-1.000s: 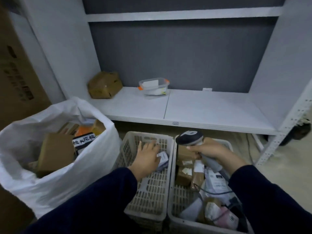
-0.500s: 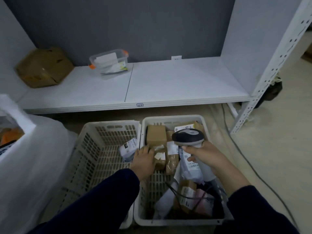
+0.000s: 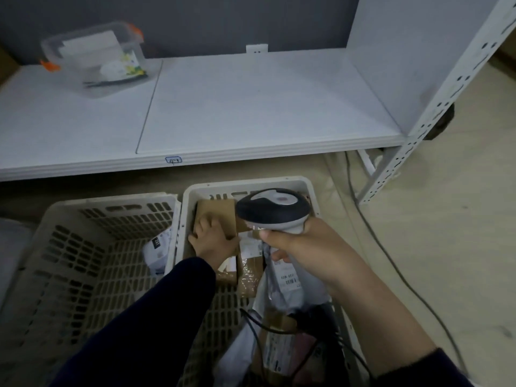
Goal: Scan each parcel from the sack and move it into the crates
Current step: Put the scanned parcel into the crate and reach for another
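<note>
One brown cardboard parcel (image 3: pixel 217 209) lies at the far end of the right crate (image 3: pixel 245 183), against its left wall. The left hand (image 3: pixel 213 241) rests on top of it, fingers spread and laid flat over the near edge. Just beside it, nearer the person, lie a taped brown parcel (image 3: pixel 251 272) and a grey mailer bag (image 3: pixel 287 277) with a barcode label.

The right hand (image 3: pixel 310 255) holds a scanner (image 3: pixel 275 209) above the same crate, fingers curled round its handle and its head over the far end.

The left crate (image 3: pixel 69 275) touches the right one and holds one white parcel (image 3: pixel 157 252) against the shared wall.

Beyond both crates stands a white shelf (image 3: pixel 251 107) bearing a clear lidded container (image 3: pixel 92 57). A cable (image 3: pixel 391 263) runs across the floor to the right.
</note>
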